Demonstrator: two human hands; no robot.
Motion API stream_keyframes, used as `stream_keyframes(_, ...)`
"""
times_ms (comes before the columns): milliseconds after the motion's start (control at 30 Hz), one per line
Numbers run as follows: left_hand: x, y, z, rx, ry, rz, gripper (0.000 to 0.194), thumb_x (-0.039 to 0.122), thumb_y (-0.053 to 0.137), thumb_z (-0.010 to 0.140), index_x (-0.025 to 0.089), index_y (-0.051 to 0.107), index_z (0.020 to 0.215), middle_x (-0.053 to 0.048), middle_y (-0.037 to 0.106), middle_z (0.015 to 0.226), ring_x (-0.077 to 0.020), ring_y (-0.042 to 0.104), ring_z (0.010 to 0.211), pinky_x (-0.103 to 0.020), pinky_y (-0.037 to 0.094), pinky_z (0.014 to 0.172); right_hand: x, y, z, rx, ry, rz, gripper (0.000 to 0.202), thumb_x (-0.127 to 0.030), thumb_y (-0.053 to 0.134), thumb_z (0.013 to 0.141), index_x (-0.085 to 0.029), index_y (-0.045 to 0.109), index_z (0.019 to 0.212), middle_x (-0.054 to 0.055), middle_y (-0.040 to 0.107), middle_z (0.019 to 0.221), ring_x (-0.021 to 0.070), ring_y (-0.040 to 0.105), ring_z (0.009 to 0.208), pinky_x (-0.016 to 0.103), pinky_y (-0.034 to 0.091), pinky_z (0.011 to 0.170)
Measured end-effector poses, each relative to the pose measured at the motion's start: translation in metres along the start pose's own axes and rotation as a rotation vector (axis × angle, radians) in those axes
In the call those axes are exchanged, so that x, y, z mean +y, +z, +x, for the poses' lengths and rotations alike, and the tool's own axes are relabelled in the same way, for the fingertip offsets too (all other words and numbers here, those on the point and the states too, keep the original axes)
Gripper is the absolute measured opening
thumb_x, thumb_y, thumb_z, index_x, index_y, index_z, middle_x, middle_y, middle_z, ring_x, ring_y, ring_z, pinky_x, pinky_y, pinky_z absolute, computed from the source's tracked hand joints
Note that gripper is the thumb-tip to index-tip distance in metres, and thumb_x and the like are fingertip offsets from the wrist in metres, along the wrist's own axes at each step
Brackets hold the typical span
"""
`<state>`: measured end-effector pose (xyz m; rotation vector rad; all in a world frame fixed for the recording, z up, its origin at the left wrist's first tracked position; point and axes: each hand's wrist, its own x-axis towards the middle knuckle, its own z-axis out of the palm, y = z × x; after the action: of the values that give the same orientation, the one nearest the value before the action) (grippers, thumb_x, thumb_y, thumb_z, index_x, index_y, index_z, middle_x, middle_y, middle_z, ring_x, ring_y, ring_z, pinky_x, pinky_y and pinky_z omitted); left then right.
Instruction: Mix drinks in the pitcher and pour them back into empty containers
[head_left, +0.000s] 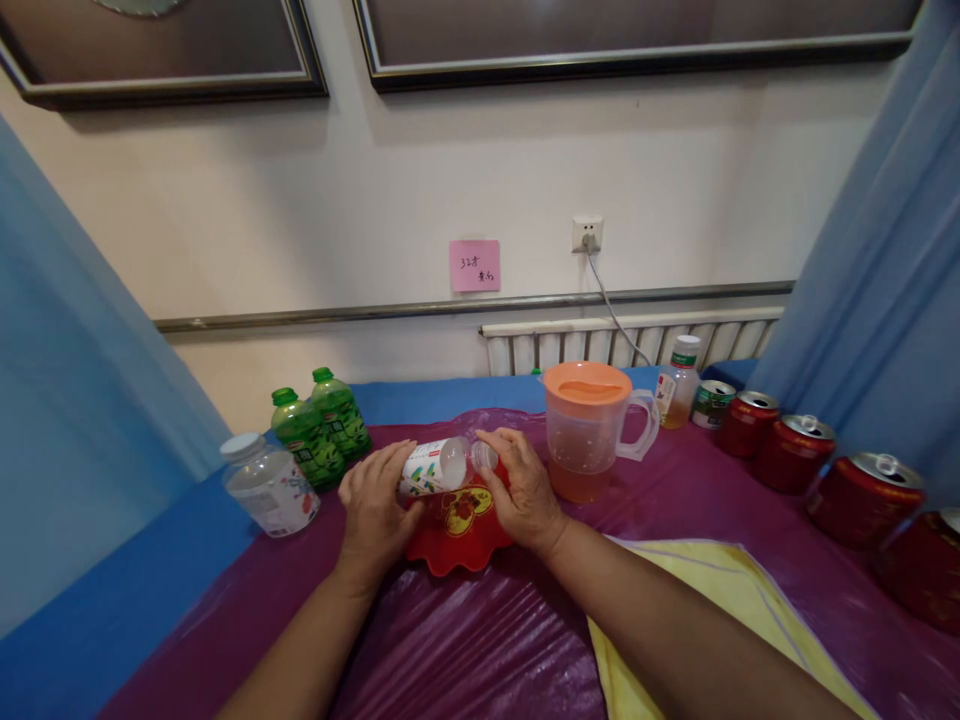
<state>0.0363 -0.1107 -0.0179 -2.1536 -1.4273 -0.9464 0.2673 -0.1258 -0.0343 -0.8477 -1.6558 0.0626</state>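
Between both hands a clear plastic bottle (433, 468) with a printed white label lies tilted on its side, its neck pointing right. My left hand (377, 510) is wrapped round the bottle's body near its base. At the neck, the fingers of my right hand (523, 490) close round the mouth; whether a cap is there I cannot tell. Below the bottle is a red scalloped tray (455, 555) with a gold pattern. Just right of my right hand stands a clear pitcher (581, 440) with an orange lid and some amber liquid inside.
Two green bottles (319, 430) and a white-capped jar-like bottle (271, 490) stand at left. A bottle with amber liquid (677, 385), a green can (712, 403) and several red cans (801, 453) line the right. A yellow cloth (697, 580) lies on purple plastic sheeting (465, 650).
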Motion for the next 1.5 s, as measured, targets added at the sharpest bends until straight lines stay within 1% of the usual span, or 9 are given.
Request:
stream_keyframes(167, 0.002, -0.002, 0.001, -0.018, -0.028, -0.013, 0.061, 0.028, 0.058, 0.074, 0.023, 0.056, 0.135, -0.011, 0.066, 0.133, -0.0339, 0.057, 0.122, -0.048, 0.034, 0.107, 0.0, 0.0, -0.001, 0.006, -0.036, 0.017, 0.056, -0.017, 0.055, 0.091, -0.024, 0.046, 0.146, 0.012, 0.058, 0.137, 0.0243, 0.055, 0.13, 0.046, 0.047, 0.111)
stream_keyframes(267, 0.002, -0.001, 0.0, -0.011, -0.007, -0.023, 0.062, 0.028, 0.059, 0.074, 0.024, 0.055, 0.136, -0.011, 0.066, 0.134, -0.034, 0.056, 0.123, -0.048, 0.033, 0.107, -0.001, 0.001, -0.001, 0.023, 0.005, 0.001, 0.057, -0.027, 0.059, 0.092, -0.021, 0.045, 0.147, 0.014, 0.057, 0.14, 0.0265, 0.053, 0.133, 0.048, 0.046, 0.112)
stream_keyframes(500, 0.002, 0.0, -0.002, 0.014, 0.038, -0.035, 0.061, 0.027, 0.058, 0.075, 0.022, 0.055, 0.136, -0.012, 0.065, 0.135, -0.034, 0.056, 0.124, -0.049, 0.033, 0.108, 0.0, 0.001, 0.001, 0.027, 0.053, 0.006, 0.034, -0.033, 0.058, 0.097, -0.019, 0.062, 0.128, 0.013, 0.068, 0.115, 0.0239, 0.064, 0.109, 0.043, 0.054, 0.098)
stream_keyframes(833, -0.003, 0.002, -0.001, 0.008, -0.042, -0.078, 0.06, 0.03, 0.06, 0.076, 0.022, 0.055, 0.136, -0.012, 0.065, 0.135, -0.0348, 0.058, 0.124, -0.05, 0.036, 0.108, -0.001, 0.0, 0.002, 0.111, 0.042, 0.056, 0.032, -0.028, 0.052, 0.1, -0.024, 0.059, 0.131, 0.011, 0.063, 0.118, 0.0218, 0.062, 0.113, 0.042, 0.053, 0.099)
stream_keyframes(1033, -0.003, 0.002, 0.0, 0.016, -0.161, -0.316, 0.062, 0.05, 0.067, 0.08, 0.02, 0.057, 0.133, -0.014, 0.062, 0.138, -0.0332, 0.059, 0.127, -0.047, 0.043, 0.109, -0.001, -0.001, 0.007, 0.2, 0.124, 0.125, 0.028, -0.037, 0.062, 0.094, -0.021, 0.058, 0.116, 0.009, 0.069, 0.106, 0.0221, 0.067, 0.099, 0.041, 0.054, 0.091)
stream_keyframes(1133, 0.001, -0.001, -0.001, 0.014, -0.268, -0.405, 0.067, 0.061, 0.071, 0.076, 0.017, 0.061, 0.126, -0.014, 0.067, 0.127, -0.0321, 0.064, 0.117, -0.043, 0.051, 0.1, -0.006, -0.003, 0.009, 0.216, 0.183, 0.162, 0.028, -0.041, 0.067, 0.091, -0.022, 0.056, 0.108, 0.008, 0.071, 0.102, 0.0217, 0.068, 0.093, 0.039, 0.054, 0.086)
stream_keyframes(1267, 0.002, -0.004, -0.002, -0.056, -0.385, -0.443, 0.065, 0.068, 0.07, 0.072, 0.016, 0.068, 0.11, -0.012, 0.073, 0.106, -0.0314, 0.07, 0.097, -0.042, 0.056, 0.085, -0.017, -0.009, 0.018, 0.155, 0.211, 0.188, 0.026, -0.043, 0.07, 0.087, -0.023, 0.055, 0.093, 0.006, 0.071, 0.094, 0.0207, 0.068, 0.085, 0.037, 0.053, 0.08)
stream_keyframes(1367, 0.001, -0.002, -0.002, -0.101, -0.408, -0.476, 0.065, 0.066, 0.068, 0.074, 0.015, 0.068, 0.113, -0.014, 0.073, 0.108, -0.0327, 0.07, 0.098, -0.044, 0.055, 0.086, -0.027, -0.021, 0.028, 0.045, 0.231, 0.154, 0.025, -0.041, 0.071, 0.085, -0.023, 0.054, 0.085, 0.004, 0.071, 0.089, 0.0195, 0.067, 0.081, 0.035, 0.052, 0.077)
stream_keyframes(1500, 0.003, 0.003, -0.001, -0.194, -0.405, -0.461, 0.064, 0.062, 0.069, 0.072, 0.014, 0.066, 0.115, -0.015, 0.072, 0.111, -0.0348, 0.069, 0.104, -0.046, 0.054, 0.088, -0.044, -0.048, 0.027, -0.304, 0.238, 0.011, 0.027, -0.038, 0.078, 0.08, -0.023, 0.055, 0.077, 0.0, 0.07, 0.082, 0.0178, 0.063, 0.076, 0.032, 0.046, 0.074)
